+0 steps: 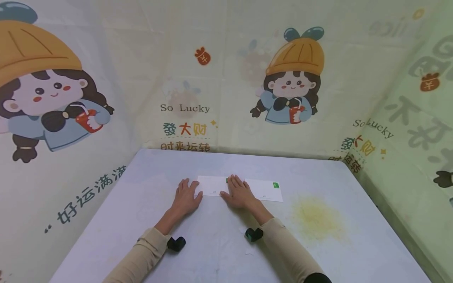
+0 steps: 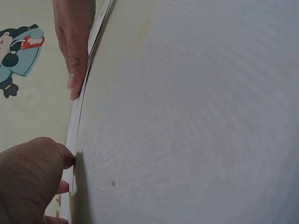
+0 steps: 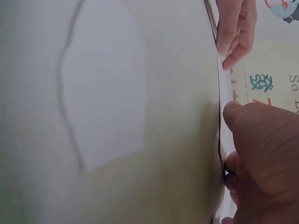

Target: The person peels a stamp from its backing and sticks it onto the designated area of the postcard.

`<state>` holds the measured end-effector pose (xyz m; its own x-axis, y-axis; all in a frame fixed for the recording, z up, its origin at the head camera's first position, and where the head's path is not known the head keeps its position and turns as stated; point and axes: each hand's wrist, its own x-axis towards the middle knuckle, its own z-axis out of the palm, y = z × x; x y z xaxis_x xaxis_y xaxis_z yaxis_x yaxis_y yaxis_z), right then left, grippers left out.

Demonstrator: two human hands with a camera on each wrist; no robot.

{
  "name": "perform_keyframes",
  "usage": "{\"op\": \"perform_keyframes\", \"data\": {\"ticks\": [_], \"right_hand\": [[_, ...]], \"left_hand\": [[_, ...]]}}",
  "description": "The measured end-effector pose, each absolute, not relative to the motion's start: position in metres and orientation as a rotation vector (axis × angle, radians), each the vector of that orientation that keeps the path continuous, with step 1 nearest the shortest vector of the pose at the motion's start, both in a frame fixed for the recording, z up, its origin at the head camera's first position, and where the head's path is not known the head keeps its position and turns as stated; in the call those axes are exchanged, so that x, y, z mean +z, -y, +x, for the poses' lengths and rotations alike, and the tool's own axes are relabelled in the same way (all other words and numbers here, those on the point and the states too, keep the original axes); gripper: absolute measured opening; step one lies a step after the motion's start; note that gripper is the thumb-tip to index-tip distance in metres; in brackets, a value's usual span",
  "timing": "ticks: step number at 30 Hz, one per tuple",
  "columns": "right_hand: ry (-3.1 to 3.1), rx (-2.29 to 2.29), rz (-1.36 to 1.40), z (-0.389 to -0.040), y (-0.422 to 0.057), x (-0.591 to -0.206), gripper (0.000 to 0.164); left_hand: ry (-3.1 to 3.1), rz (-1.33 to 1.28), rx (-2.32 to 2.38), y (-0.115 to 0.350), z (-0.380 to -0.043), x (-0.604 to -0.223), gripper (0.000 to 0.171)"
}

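Two white envelopes lie side by side on the table, each with a green stamp-like mark at its upper right corner. My left hand (image 1: 186,197) rests at the left end of the left envelope (image 1: 211,185), its thumb and fingertips at the edge. Across that envelope's right end lies my right hand (image 1: 240,193), palm down with fingers extended, partly covering the green mark. Just right of this hand is the right envelope (image 1: 263,190). In the left wrist view the left thumb (image 2: 65,156) touches the envelope's near edge; the right thumb (image 3: 232,112) does likewise in the right wrist view.
The white table (image 1: 219,243) has a yellowish stain (image 1: 318,217) to the right of the envelopes. A printed cloth with cartoon figures (image 1: 293,82) hangs behind the table's far edge and along both sides. Dark wrist cameras (image 1: 176,244) sit at both sleeve cuffs.
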<state>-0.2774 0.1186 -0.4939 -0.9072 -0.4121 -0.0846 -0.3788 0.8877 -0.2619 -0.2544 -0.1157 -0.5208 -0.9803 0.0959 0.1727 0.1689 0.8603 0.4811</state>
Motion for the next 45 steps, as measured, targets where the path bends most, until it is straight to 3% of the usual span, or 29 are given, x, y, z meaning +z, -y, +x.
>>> {"op": "perform_keyframes", "data": {"ticks": [21, 33, 45], "right_hand": [[-2.96, -0.479, -0.652, -0.276, -0.12, -0.502, 0.074], [-3.039, -0.935, -0.603, -0.267, -0.129, -0.503, 0.064], [-2.629, -1.764, -0.039, -0.23, -0.156, -0.475, 0.062]], "left_hand": [[2.898, -0.225, -0.76, 0.117, -0.255, -0.52, 0.05], [2.878, -0.228, -0.769, 0.116, -0.251, -0.524, 0.05], [2.89, -0.237, -0.77, 0.11, -0.249, -0.521, 0.05]]}}
